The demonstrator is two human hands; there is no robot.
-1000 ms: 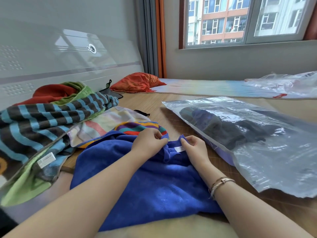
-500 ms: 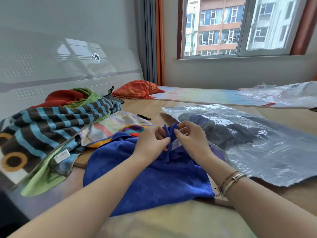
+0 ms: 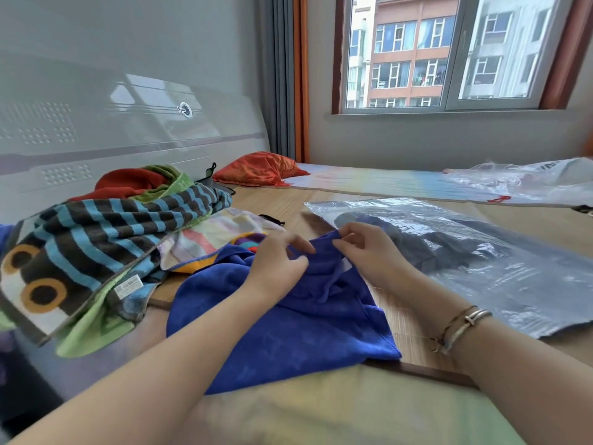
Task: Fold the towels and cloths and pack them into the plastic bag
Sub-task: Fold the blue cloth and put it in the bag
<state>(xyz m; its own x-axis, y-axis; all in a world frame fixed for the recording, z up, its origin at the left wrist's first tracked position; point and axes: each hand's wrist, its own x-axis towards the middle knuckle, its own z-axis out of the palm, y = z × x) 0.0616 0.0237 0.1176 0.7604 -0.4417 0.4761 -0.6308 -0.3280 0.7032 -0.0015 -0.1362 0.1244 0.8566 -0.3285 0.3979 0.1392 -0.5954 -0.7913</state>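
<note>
Both hands lifted blue microfibre towel (image 3: 282, 322) edge higher; left hand (image 3: 279, 268) and right hand (image 3: 369, 252) apparently pinching it. Soft, limp: hold corners.

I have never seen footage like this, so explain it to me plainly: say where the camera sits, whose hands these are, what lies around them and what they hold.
The camera is worn on a person's head and looks forward and down, so the two bare arms reaching in are the wearer's own. There is no machine here. The left hand and the right hand, which has bracelets on its wrist, both pinch the far edge of a blue towel spread on a bamboo mat. To the left lies a heap of unfolded towels, topped by a striped towel. To the right lies a clear plastic bag with dark cloth already inside. An orange pillow lies farther back under the window.
</note>
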